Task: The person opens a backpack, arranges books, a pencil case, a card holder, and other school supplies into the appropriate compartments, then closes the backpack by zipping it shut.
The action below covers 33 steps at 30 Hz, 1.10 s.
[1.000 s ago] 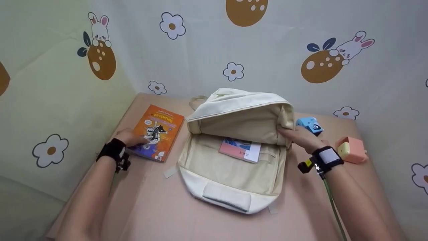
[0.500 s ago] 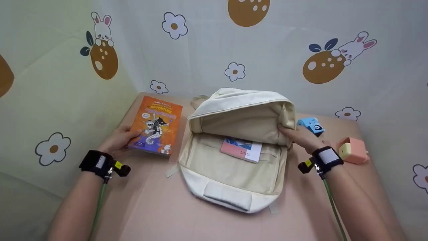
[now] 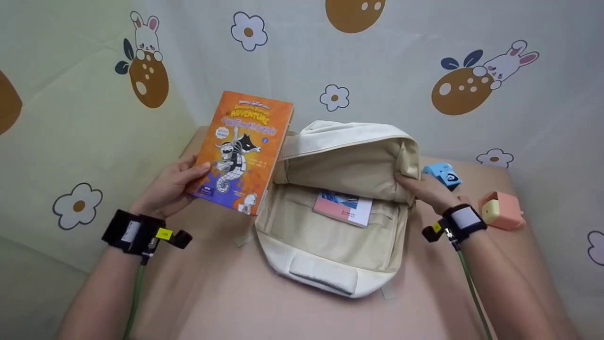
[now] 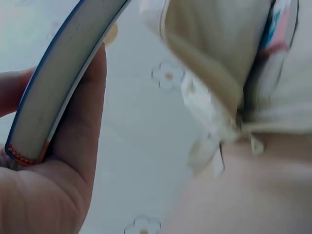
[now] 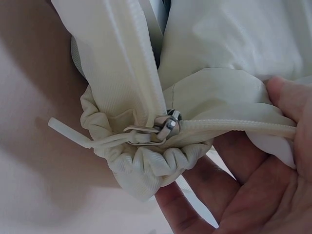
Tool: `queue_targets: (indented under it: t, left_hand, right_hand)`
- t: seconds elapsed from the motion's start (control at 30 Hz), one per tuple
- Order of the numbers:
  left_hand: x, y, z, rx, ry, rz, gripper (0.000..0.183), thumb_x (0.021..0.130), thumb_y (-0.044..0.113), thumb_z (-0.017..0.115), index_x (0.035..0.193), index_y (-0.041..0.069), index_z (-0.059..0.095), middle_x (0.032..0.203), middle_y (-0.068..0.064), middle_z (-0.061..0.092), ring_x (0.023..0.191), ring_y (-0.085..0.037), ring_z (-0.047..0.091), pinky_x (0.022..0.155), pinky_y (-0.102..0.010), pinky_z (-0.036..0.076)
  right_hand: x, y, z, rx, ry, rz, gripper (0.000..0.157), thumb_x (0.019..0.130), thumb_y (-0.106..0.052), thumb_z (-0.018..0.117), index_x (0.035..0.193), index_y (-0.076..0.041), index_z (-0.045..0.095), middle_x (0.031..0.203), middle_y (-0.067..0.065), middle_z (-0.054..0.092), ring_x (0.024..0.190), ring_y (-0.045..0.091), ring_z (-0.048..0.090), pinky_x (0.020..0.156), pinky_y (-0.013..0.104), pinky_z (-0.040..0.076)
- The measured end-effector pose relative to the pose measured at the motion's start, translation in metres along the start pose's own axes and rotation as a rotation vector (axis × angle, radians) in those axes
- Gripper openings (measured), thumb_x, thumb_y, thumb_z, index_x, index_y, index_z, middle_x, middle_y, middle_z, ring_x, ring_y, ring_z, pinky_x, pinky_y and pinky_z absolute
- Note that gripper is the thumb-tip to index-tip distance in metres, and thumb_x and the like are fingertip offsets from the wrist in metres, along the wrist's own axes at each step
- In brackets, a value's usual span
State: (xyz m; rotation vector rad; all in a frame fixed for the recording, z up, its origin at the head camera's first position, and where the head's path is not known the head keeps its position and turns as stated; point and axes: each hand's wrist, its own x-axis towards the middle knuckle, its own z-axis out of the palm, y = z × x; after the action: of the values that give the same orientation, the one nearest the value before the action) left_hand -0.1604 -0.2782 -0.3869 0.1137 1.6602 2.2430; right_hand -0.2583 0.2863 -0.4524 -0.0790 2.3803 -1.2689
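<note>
Cloth backs the table: left hand grips a book aloft, seemingly a carrying step; right hand holds the flap of the bag, the next move likely needing it raised.

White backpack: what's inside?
A pink, white and blue booklet lies in the open compartment, its upper edge covered by the lifted flap. Anything deeper under that flap can't be seen.

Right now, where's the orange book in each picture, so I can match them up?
Head: the orange book is left of centre, in the left hand.
Left wrist: upper left, seen edge-on, its pages showing.
Right wrist: not in it.
Shared landmark: the cream backpack, seen in all three.
</note>
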Motion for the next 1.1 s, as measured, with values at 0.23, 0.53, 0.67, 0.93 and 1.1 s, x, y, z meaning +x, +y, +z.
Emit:
queue_targets:
  t: [0.23, 0.53, 0.67, 0.93, 1.1]
  left_hand:
    - [0.007, -0.007, 0.051, 0.023, -0.251, -0.043, 0.048, 0.110, 0.011, 0.046, 0.153, -0.002, 0.029, 0.130, -0.022, 0.061, 0.109, -0.031, 0.069, 0.089, -0.043, 0.057]
    - [0.030, -0.048, 0.105, 0.080, -0.418, -0.301, 0.047, 0.107, 0.014, 0.054, 0.148, -0.001, 0.038, 0.126, -0.020, 0.065, 0.105, -0.026, 0.071, 0.089, -0.039, 0.057]
    - [0.039, -0.071, 0.115, 0.117, -0.423, -0.394, 0.043, 0.106, 0.013, 0.056, 0.143, -0.003, 0.044, 0.121, -0.019, 0.068, 0.101, -0.025, 0.072, 0.086, -0.037, 0.058]
    - [0.055, -0.094, 0.115, 0.090, -0.276, -0.522, 0.027, 0.104, 0.011, 0.059, 0.125, -0.005, 0.055, 0.108, -0.015, 0.072, 0.092, -0.022, 0.074, 0.080, -0.032, 0.059]
    - [0.064, -0.098, 0.115, 0.059, -0.185, -0.530, 0.014, 0.104, 0.008, 0.058, 0.112, -0.003, 0.060, 0.096, -0.013, 0.073, 0.082, -0.020, 0.075, 0.073, -0.029, 0.060]
  right_hand:
    - [-0.001, -0.001, 0.002, 0.009, 0.039, -0.016, 0.088, 0.095, -0.068, 0.056, 0.143, 0.005, 0.046, 0.142, 0.023, 0.051, 0.129, 0.035, 0.051, 0.108, 0.051, 0.039]
    - [-0.005, 0.000, 0.000, 0.030, 0.027, -0.016, 0.087, 0.095, -0.066, 0.057, 0.145, 0.004, 0.043, 0.145, 0.024, 0.048, 0.134, 0.037, 0.046, 0.111, 0.059, 0.035]
    - [-0.003, -0.001, 0.001, 0.043, 0.017, -0.035, 0.085, 0.097, -0.064, 0.057, 0.147, 0.003, 0.042, 0.145, 0.024, 0.050, 0.134, 0.038, 0.048, 0.111, 0.057, 0.036]
    - [-0.008, -0.004, -0.001, 0.035, 0.030, -0.027, 0.091, 0.095, -0.067, 0.057, 0.147, 0.005, 0.040, 0.144, 0.025, 0.050, 0.131, 0.036, 0.048, 0.113, 0.058, 0.034]
    - [-0.011, -0.007, 0.000, 0.048, 0.024, -0.039, 0.091, 0.095, -0.066, 0.058, 0.151, 0.003, 0.037, 0.147, 0.024, 0.047, 0.136, 0.035, 0.044, 0.114, 0.060, 0.030]
